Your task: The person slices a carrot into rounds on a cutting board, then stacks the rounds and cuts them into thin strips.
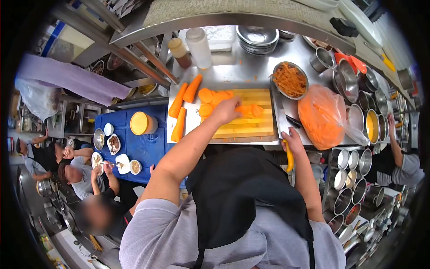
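Observation:
My left hand (227, 110) reaches over the wooden cutting board (251, 131), its fingers bent down onto orange carrot slices (207, 95); whether it grips one is hidden. At the board's right side my right hand (293, 140) is closed round the yellow handle of a knife (289, 157), held beside the counter's front edge. Several whole peeled carrots (178, 124) lie left of the board. A metal bowl of shredded carrot (290, 80) stands behind it to the right, and a plastic bag of orange shreds (320, 117) rests nearer the front.
Two squeeze bottles (198, 48) and stacked metal bowls (256, 40) stand at the back, under a steel shelf (224, 20). To the left, a blue table (148, 154) bears small dishes and a round tub (139, 123). Other people stand at left and far right.

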A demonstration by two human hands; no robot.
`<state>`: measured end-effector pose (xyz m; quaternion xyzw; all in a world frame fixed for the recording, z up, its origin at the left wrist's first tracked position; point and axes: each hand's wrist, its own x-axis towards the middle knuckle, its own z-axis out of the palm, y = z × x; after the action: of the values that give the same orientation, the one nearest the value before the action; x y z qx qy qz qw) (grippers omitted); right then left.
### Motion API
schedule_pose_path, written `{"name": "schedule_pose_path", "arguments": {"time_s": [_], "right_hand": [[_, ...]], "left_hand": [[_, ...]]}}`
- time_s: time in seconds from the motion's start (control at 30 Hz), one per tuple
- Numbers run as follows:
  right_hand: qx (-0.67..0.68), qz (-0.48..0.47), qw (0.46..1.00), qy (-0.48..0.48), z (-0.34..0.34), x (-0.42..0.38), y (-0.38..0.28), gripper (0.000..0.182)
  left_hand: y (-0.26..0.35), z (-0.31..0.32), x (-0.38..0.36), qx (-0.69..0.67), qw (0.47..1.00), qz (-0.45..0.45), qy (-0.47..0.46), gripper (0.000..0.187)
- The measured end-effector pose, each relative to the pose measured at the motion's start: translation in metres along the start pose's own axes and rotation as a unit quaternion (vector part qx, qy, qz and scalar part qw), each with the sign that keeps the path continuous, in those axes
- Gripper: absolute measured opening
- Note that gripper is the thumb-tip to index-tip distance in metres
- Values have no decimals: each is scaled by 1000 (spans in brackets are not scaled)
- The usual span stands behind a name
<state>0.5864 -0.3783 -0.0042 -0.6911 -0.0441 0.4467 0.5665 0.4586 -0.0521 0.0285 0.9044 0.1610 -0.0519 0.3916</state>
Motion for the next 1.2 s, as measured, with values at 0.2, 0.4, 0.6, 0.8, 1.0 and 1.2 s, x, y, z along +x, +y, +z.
{"name": "schedule_pose_path", "arguments": {"time_s": [0.2, 0.4, 0.6, 0.8, 1.0, 1.2], "right_hand": [[15, 12, 1000, 3, -7, 8, 12, 43], [4, 14, 999, 33, -26, 21, 34, 52], [-10, 11, 1000, -5, -30, 21, 29, 40], [-15, 33, 998, 46, -2, 6, 5, 26], [-26, 31, 999, 30, -16, 12, 11, 25], [-41, 43, 997, 48, -13, 10, 8, 29]], "left_hand": [[17, 2, 62, 12, 992, 27, 120, 44], [15, 33, 99, 141, 979, -54, 137, 16], [40, 54, 71, 192, 925, 29, 327, 20], [43, 102, 45, 127, 950, 213, 192, 19], [30, 93, 35, 133, 967, 159, 149, 20], [32, 88, 32, 149, 963, 174, 138, 19]]}}
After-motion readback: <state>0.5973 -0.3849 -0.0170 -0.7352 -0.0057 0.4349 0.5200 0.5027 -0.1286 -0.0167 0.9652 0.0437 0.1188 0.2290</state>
